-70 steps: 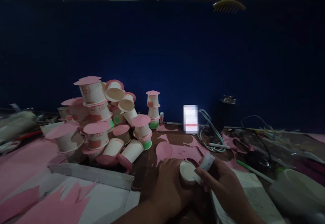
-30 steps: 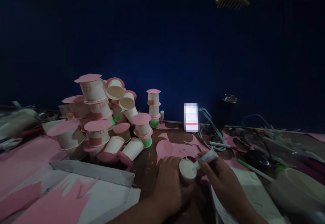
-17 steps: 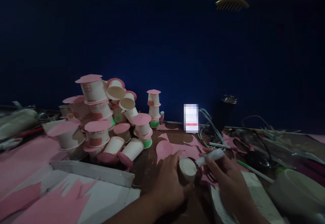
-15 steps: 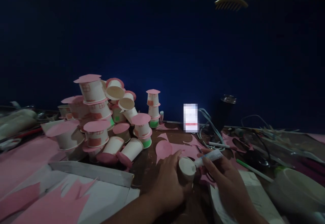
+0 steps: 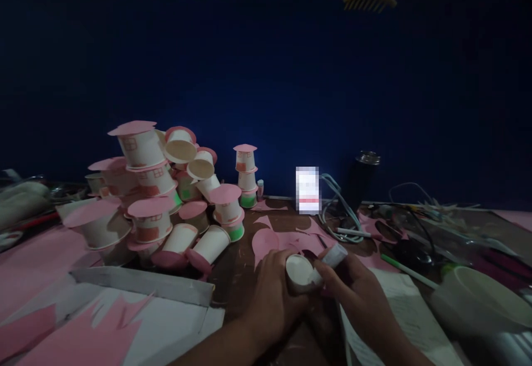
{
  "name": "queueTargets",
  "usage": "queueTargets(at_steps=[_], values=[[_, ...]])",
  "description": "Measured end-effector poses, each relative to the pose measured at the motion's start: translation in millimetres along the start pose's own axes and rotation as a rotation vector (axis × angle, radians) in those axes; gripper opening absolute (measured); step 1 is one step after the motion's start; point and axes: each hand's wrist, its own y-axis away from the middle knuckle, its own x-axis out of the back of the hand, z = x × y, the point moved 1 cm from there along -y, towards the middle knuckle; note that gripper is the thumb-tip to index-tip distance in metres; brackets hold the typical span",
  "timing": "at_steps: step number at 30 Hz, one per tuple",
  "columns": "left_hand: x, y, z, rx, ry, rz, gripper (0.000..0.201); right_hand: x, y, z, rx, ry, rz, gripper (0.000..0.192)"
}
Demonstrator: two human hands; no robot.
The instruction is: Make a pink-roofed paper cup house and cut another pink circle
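- A dim room with a dark blue wall; a cluttered brown table [image 5: 241,283] strewn with pink paper.
- The left hand [image 5: 272,291] wraps its fingers around a small paper cup [image 5: 298,272], near the table's front edge, about midway along.
- The right hand [image 5: 357,294] pinches a small white glue tube [image 5: 333,256], its tip touching the cup's rim.
- A pile of pink-topped cups [image 5: 166,194] stands toward the back left; cables [image 5: 336,216] lie by the back edge.

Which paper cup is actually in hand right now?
The plain cup, gripped by the left hand with the right hand pressing a small tube at its rim. The pink-topped cups sit untouched, piled left.
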Motion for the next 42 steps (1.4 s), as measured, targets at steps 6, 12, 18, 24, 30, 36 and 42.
queueTargets(at_steps=[6,12,18,24,30,36,42], values=[[-1.1,1.5,-3.3,0.008,0.076,0.006,0.065,1.6,-0.4,-0.4,0.019,0.034,0.081,0.031],[-4.4,4.4,-7.3,0.054,0.098,-0.034,0.076,-1.2,1.0,1.2,-0.013,-0.04,0.044,0.032],[-8.6,4.0,-3.6,0.104,0.253,-0.055,0.079,-5.9,0.0,-1.2,-0.066,0.008,0.037,0.031],[-7.8,0.1,-2.0,0.087,0.22,-0.014,0.051,-8.1,-2.2,1.2,-0.142,0.024,0.026,0.033],[-6.6,1.0,-3.2,0.059,0.184,-0.012,0.049,-6.9,-4.1,1.5,-0.144,0.015,0.01,0.034],[-9.0,1.4,-4.6,0.047,0.229,0.012,0.06,-1.5,-3.2,-8.3,-0.163,-0.152,0.012,0.037],[-8.1,2.5,-2.1,0.043,0.193,-0.003,0.059,-2.4,-4.2,-1.4,-0.229,-0.359,0.022,0.039]])
